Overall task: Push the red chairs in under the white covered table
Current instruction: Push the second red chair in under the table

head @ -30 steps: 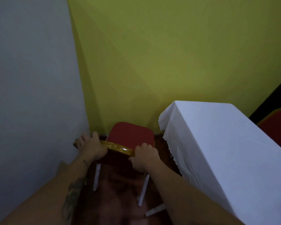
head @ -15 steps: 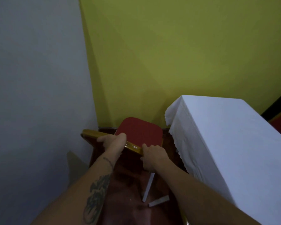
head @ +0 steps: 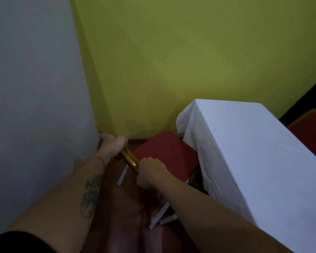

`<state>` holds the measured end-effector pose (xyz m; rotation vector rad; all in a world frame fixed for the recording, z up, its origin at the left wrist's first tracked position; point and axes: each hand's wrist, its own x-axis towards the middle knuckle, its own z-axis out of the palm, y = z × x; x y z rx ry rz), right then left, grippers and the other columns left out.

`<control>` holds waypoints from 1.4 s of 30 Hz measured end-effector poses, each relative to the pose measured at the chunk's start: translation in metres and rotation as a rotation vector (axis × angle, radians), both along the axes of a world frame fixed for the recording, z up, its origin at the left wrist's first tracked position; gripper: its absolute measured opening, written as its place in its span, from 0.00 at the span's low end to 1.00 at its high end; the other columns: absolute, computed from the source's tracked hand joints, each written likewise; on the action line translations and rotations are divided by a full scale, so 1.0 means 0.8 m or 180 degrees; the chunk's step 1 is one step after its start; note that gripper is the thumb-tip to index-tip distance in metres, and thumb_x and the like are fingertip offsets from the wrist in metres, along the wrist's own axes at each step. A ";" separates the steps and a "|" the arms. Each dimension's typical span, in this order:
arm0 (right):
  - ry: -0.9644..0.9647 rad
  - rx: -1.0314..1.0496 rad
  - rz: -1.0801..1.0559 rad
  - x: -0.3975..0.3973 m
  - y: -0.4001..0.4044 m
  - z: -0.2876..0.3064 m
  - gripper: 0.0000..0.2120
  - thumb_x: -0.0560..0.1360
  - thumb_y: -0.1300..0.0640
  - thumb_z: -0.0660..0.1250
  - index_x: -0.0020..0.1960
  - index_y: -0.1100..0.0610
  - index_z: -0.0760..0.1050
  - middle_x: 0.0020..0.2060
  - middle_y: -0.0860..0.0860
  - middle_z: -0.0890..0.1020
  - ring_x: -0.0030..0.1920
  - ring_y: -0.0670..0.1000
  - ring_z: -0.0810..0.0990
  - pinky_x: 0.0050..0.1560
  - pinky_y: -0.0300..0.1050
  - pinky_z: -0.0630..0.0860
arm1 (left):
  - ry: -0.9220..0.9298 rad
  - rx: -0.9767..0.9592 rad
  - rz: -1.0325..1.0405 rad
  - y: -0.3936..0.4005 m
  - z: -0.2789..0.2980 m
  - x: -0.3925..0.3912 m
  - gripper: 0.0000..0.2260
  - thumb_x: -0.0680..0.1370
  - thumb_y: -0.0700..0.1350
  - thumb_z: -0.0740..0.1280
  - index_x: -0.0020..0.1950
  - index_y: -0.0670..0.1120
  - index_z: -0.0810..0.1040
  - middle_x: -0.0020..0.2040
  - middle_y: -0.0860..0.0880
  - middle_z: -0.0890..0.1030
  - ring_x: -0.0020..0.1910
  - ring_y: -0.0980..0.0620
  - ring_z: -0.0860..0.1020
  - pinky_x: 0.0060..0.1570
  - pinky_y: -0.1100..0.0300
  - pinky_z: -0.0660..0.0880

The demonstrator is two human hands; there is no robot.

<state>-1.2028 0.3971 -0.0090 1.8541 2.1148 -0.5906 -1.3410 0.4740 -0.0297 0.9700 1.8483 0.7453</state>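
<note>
A red chair (head: 167, 155) with a gold-framed back stands in the corner, its padded seat turned toward the white covered table (head: 244, 152) on the right. The seat's right edge touches or slips under the hanging cloth. My left hand (head: 113, 144) grips the far end of the gold top rail beside the grey wall. My right hand (head: 150, 172) grips the near end of the same rail. The chair's white legs show below my right wrist. A second red chair (head: 312, 132) peeks out beyond the table at the far right edge.
A grey wall (head: 35, 106) closes the left side and a yellow-green wall (head: 171, 61) the back, meeting in a corner right behind the chair. The floor (head: 120, 216) below is dark reddish brown. A dark strip runs along the upper right edge.
The chair has swung round and moved right, so its seat now reaches the tablecloth. My left hand slid to the far end of the rail; both hands kept their grip.
</note>
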 end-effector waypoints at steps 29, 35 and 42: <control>0.0459 -0.0019 -0.1047 0.045 0.112 -0.010 0.30 0.80 0.45 0.66 0.74 0.59 0.61 0.68 0.61 0.76 0.68 0.65 0.74 0.62 0.57 0.73 | -0.0102 0.0094 -0.1407 0.194 -0.004 0.109 0.36 0.73 0.40 0.70 0.76 0.31 0.60 0.50 0.42 0.76 0.44 0.46 0.76 0.37 0.56 0.72; 0.0368 0.0306 -0.1149 0.095 0.108 -0.017 0.24 0.81 0.44 0.62 0.70 0.56 0.64 0.63 0.60 0.79 0.61 0.64 0.79 0.58 0.58 0.75 | -0.0039 0.0123 -0.1574 0.208 -0.008 0.164 0.47 0.73 0.42 0.69 0.80 0.35 0.40 0.58 0.39 0.77 0.58 0.39 0.77 0.60 0.48 0.76; 0.0631 0.0264 -0.1387 0.105 0.105 -0.026 0.25 0.83 0.42 0.57 0.74 0.55 0.61 0.64 0.60 0.79 0.62 0.64 0.79 0.59 0.58 0.72 | 0.0311 0.0226 -0.1379 0.224 -0.026 0.194 0.43 0.73 0.38 0.68 0.80 0.40 0.43 0.60 0.38 0.79 0.57 0.37 0.80 0.59 0.41 0.80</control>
